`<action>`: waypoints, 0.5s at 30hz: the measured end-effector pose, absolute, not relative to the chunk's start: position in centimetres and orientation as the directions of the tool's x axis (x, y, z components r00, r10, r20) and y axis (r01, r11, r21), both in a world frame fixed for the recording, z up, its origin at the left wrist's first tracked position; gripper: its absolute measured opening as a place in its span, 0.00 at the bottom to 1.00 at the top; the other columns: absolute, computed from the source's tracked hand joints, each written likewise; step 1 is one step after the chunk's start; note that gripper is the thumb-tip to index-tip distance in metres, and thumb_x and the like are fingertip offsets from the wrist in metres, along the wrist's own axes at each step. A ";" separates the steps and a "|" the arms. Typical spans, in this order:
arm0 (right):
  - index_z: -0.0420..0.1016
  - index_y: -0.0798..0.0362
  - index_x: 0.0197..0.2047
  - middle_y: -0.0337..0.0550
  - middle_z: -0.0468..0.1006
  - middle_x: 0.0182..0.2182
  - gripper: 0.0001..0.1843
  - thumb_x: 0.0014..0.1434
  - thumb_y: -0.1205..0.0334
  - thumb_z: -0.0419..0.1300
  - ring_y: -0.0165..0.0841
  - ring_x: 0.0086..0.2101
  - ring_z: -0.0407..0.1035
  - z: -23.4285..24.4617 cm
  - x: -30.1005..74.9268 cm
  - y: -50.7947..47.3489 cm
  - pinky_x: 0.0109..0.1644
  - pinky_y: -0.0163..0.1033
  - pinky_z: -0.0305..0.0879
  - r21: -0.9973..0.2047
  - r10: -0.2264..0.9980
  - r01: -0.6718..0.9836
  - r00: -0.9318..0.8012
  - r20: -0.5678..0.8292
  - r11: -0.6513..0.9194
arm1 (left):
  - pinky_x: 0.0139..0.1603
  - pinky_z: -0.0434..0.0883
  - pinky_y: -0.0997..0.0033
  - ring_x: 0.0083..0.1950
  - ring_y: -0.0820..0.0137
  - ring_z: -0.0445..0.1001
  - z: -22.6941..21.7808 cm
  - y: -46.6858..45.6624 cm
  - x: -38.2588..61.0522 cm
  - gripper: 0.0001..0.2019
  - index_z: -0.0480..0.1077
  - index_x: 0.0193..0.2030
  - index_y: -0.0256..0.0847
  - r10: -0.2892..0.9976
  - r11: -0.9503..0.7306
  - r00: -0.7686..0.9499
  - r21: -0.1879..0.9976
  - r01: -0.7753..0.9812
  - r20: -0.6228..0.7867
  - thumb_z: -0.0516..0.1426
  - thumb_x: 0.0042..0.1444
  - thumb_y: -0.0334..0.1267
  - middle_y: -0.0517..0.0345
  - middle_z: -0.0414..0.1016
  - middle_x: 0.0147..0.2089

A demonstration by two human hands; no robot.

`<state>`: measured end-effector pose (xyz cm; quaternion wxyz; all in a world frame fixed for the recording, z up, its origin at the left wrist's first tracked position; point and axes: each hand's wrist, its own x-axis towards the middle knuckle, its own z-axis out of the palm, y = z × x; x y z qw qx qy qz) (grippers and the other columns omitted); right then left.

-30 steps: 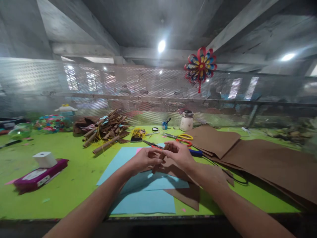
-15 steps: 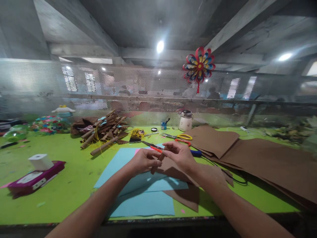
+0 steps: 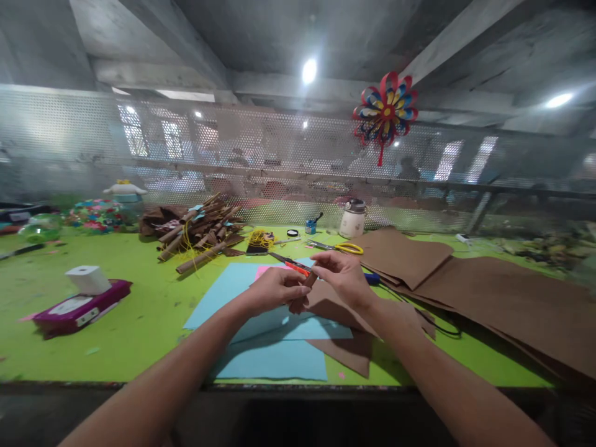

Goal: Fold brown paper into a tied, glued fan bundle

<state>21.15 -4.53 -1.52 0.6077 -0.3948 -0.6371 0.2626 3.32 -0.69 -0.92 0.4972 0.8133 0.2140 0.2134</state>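
A small strip of brown paper (image 3: 311, 281) is pinched between my two hands above the middle of the table. My left hand (image 3: 274, 289) is closed on its lower part, where the paper fans out below the fingers. At its top end, the fingertips of my right hand (image 3: 342, 275) are closed on it. Light blue sheets (image 3: 274, 360) lie beneath, with a brown paper piece (image 3: 331, 305) partly over them. Just behind my hands rest orange-handled scissors (image 3: 295, 266), partly hidden by the fingers.
Large brown sheets (image 3: 493, 304) cover the right side. Rolled brown paper (image 3: 200, 257) with yellow raffia is piled at back left. A purple pack (image 3: 84, 310) with a white box (image 3: 88, 280) stands left. Yellow-handled scissors (image 3: 347, 248) and a cream bottle (image 3: 352, 220) are behind.
The brown strip has turned in my fingers, and its lower end now looks fanned out rather than straight. My view has tilted down slightly, and both hands remain on the paper.
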 end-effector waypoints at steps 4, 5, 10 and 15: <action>0.70 0.56 0.46 0.37 0.73 0.25 0.22 0.46 0.59 0.64 0.29 0.27 0.68 -1.5 21.3 -4.1 0.34 0.38 0.65 -0.894 0.895 0.035 -0.013 0.447 0.447 | 0.24 0.64 0.76 0.22 0.74 0.69 -1.0 -0.8 3.3 0.16 0.71 0.33 0.35 0.575 -0.418 0.809 0.894 0.162 0.122 0.56 0.53 0.49 0.56 0.75 0.24; 0.69 0.55 0.49 0.36 0.73 0.25 0.26 0.46 0.59 0.65 0.29 0.27 0.68 -1.4 21.3 -4.1 0.34 0.37 0.65 -0.919 0.919 -0.008 -0.034 0.393 0.393 | 0.24 0.64 0.76 0.21 0.74 0.70 -1.1 -0.8 3.4 0.16 0.71 0.33 0.35 0.581 -0.421 0.805 0.891 0.172 0.119 0.56 0.53 0.49 0.57 0.74 0.24; 0.72 0.56 0.42 0.39 0.74 0.27 0.24 0.40 0.59 0.70 0.29 0.27 0.69 -1.8 21.3 -4.0 0.33 0.37 0.65 -0.982 0.987 -0.127 -0.072 0.147 0.137 | 0.24 0.62 0.76 0.21 0.74 0.69 -1.9 -0.4 3.5 0.13 0.72 0.32 0.38 0.618 -0.489 0.771 0.843 0.225 0.153 0.57 0.52 0.46 0.60 0.73 0.22; 0.73 0.58 0.29 0.37 0.73 0.23 0.16 0.38 0.60 0.70 0.28 0.24 0.67 -2.5 21.6 -3.6 0.32 0.37 0.63 -0.960 0.980 -0.226 -0.070 0.185 0.165 | 0.26 0.63 0.76 0.23 0.74 0.69 -2.0 -0.2 3.8 0.14 0.73 0.30 0.37 0.626 -0.495 0.763 0.839 0.229 0.161 0.57 0.52 0.48 0.57 0.75 0.24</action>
